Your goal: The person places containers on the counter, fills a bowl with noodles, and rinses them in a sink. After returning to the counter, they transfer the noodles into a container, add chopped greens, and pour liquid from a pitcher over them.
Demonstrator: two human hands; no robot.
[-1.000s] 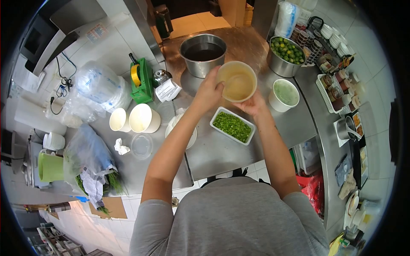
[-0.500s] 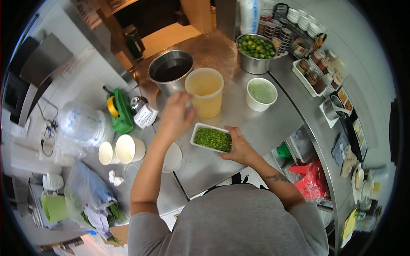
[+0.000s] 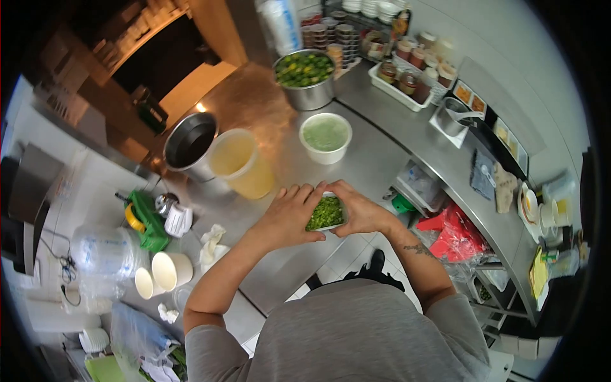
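Observation:
A white rectangular tub [image 3: 344,217] of chopped green onions [image 3: 326,214] is held between both hands above the steel counter's front edge. My left hand [image 3: 289,215] grips its left side, fingers over the far end and thumb at the near end. My right hand [image 3: 359,207] clasps the right side. Left of and beyond the tub stands a tall translucent container [image 3: 245,167] with yellowish liquid. Behind that is a steel pot [image 3: 191,145] of dark liquid. A white round tub [image 3: 325,138] with pale green contents stands straight beyond my hands.
A steel pot of small green citrus fruits [image 3: 305,76] stands at the back. On the left are paper tubs [image 3: 170,272], a green tape dispenser [image 3: 147,223] and crumpled white tissue [image 3: 212,247]. Jars in a white tray [image 3: 401,94] line the right counter, with a red bag [image 3: 453,235] below.
My left hand has come from near the tall container to the green-onion tub, which both hands now hold. The view has turned right. Crumpled tissue now shows on the left counter.

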